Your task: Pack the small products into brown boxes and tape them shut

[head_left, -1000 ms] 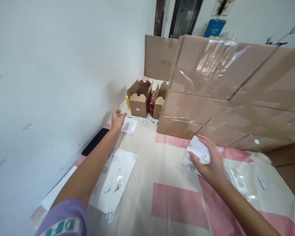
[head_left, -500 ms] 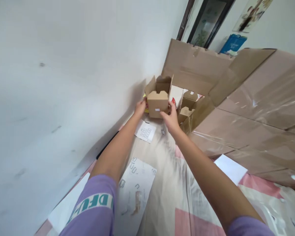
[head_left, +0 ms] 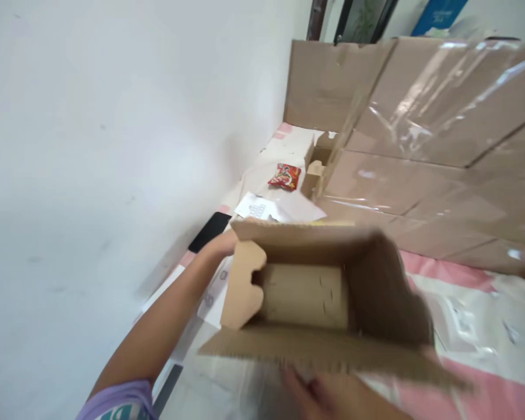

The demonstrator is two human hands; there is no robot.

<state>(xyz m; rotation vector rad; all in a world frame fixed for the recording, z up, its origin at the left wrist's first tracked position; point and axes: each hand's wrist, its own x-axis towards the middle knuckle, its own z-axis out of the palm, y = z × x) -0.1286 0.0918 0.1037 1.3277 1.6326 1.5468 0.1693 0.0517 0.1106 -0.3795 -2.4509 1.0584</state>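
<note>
Close to me is an open brown cardboard box [head_left: 304, 294], tilted so that I look into its bare inside, its flaps spread. My left hand [head_left: 230, 240] grips it at the far left corner; its fingers are mostly hidden behind the cardboard. My right hand [head_left: 317, 394] holds the near side from below, blurred and partly covered by the flap. A thin yellow strip [head_left: 335, 223] shows behind the far rim; I cannot tell what it belongs to.
A red snack packet [head_left: 285, 177] lies beyond, beside a second open box [head_left: 317, 166]. Sheets of paper [head_left: 258, 206] and a black phone-like slab [head_left: 210, 231] lie near the white wall [head_left: 114, 146]. Large taped cartons [head_left: 420, 128] stand at the right.
Both hands have brought the box from the far end toward me and tipped its opening my way. The red packet behind it has come into full view.
</note>
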